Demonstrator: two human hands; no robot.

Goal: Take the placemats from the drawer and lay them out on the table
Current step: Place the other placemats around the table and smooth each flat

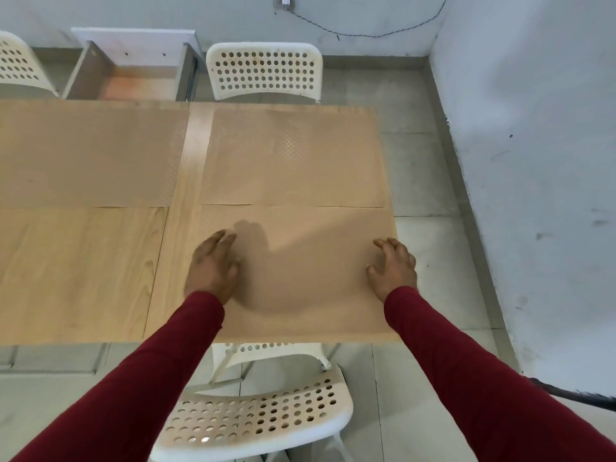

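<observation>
Head cam: a person lays placemats on a wooden table (pixel 83 268), w/ both hands flat on the near-right placemat (pixel 300 278). It sits at the table's near right corner, its far edge meeting the far-right placemat (pixel 293 155); a third placemat (pixel 90 155) lies far left, across a bare strip of wood. The layout looks meant to give one mat per seat, each facing a chair; the near-left spot is bare, so prob. one mat to go. The drawer (pixel 133 71) stands open beyond the table, no mats visible inside.

Left hand (pixel 213 265), blurred, rests on the mat's left edge, fingers straight and together, gripping nothing. Right hand (pixel 393 265) presses near the right edge, fingers spread and slightly curled, also w/o a grasp. Both arms reach fwd in red sleeves (pixel 466 361), apparently smoothing or squaring the mat. White perforated chair (pixel 266 418) is tucked below.
</observation>
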